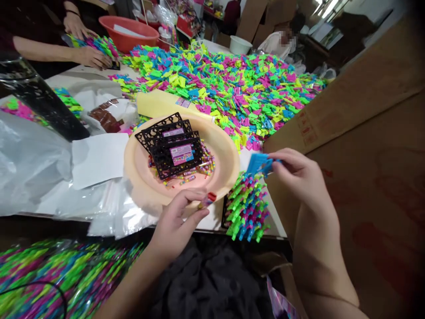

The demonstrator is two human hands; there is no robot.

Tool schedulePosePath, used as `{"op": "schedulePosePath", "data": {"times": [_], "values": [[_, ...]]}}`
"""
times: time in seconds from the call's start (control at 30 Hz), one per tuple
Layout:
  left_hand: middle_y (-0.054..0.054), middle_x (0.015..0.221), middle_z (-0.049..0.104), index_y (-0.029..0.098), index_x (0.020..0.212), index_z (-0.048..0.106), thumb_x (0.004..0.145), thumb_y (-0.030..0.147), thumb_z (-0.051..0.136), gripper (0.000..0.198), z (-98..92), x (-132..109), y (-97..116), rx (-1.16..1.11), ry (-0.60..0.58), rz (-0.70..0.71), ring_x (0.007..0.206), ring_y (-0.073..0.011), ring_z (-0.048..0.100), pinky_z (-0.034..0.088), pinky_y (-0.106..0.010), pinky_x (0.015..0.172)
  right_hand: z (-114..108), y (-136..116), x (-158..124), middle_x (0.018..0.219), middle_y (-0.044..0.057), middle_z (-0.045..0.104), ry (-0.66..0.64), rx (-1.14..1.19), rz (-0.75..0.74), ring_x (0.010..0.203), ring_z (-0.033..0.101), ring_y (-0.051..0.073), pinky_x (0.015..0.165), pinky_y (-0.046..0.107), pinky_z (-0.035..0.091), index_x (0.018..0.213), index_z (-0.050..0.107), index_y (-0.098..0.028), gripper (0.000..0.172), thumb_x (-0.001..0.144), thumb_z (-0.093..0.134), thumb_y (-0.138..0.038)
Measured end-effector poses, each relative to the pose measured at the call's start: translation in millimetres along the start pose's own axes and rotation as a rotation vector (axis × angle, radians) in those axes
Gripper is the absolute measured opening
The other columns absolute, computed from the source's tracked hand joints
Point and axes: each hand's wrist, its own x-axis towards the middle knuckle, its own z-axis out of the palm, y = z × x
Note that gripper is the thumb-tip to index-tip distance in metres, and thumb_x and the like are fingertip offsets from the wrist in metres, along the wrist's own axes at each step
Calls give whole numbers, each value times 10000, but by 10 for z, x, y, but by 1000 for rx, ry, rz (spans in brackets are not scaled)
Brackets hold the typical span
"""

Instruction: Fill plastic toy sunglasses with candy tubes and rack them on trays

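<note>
In my left hand [182, 219], a small candy tube with a red end [209, 199] is pinched between thumb and fingers, over the near rim of a peach basin [229, 155]. My right hand [297, 173] grips a blue plastic toy [257, 165] by its right end. Just below that toy stands a black rack [225, 212] packed with upright green, pink and blue toys [247, 208]. Inside the basin, black lattice trays [177, 153] with "Toy Candy" labels lie on several small candy tubes [189, 178].
A heap of bright plastic toys [226, 84] covers the table's far side. Cardboard boxes [348, 110] wall the right. Plastic bags and a white sheet [99, 159] lie left, beside a dark post [43, 97]. Another person's hands [93, 55] work near a red basin [129, 33].
</note>
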Motion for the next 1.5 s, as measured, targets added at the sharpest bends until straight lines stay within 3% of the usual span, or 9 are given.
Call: {"op": "schedulePosePath", "data": {"times": [0.1,0.27,0.37,0.47,0.6,0.7,0.83,1.0,1.5], "values": [[-57,1400,379,226,872,645,776,207,627,100,138,-34,152,129,-63,63,1282,-232,363,343,-344,1025,69,-660,-204,886,45,649,-280,86,-182,791,604,155,684,259,478,999,624,-213,211,812,543,-159],[-33,1004,623,251,909,665,778,197,625,147,233,-183,243,97,34,70,995,-162,569,438,-266,898,300,-898,-476,1097,58,612,-366,369,-237,1038,556,173,901,296,446,1157,558,-223,327,834,545,-172],[-27,999,628,253,903,677,768,192,635,154,269,-272,241,112,105,62,996,-167,566,436,-263,897,466,-871,-644,1250,67,503,-288,516,-140,1192,450,212,1010,350,369,1153,580,-249,354,801,621,-247],[-31,1111,615,269,1018,654,790,200,605,243,325,-330,220,58,65,1,1075,-181,541,417,-278,937,619,-900,-794,1204,46,532,-86,673,51,1169,465,200,996,335,375,973,656,-254,163,819,606,-272],[-36,1111,625,253,1047,636,835,226,539,234,380,-332,144,-63,136,-158,1038,-168,568,425,-282,926,723,-902,-948,825,4,601,232,1020,333,821,583,138,803,285,468,925,625,-265,135,886,499,-295],[-24,1009,642,254,1054,603,776,212,623,282,396,-289,84,-187,237,-186,911,-140,603,469,-264,843,784,-853,-1061,686,-25,500,190,1157,459,593,507,100,590,232,453,973,598,-257,154,881,500,-332],[-4,1052,605,307,1193,488,685,163,711,573,417,-245,64,-338,304,-157,914,-126,589,482,-253,816,876,-830,-1219,645,-52,514,58,1151,560,553,488,87,509,191,400,1013,535,-271,221,815,600,-344],[-15,902,674,179,910,636,706,205,697,215,425,-254,54,-404,344,-283,875,-128,607,447,-265,872,965,-812,-1309,709,-1,622,9,1026,631,625,560,114,574,221,444,885,616,-212,228,744,663,-385],[13,817,641,171,860,595,629,226,766,293,409,-262,151,-505,353,-340,767,-95,583,446,-205,743,891,-912,-1228,620,3,591,-60,896,580,575,508,121,534,236,414,922,697,-174,287,772,606,-400]]}}
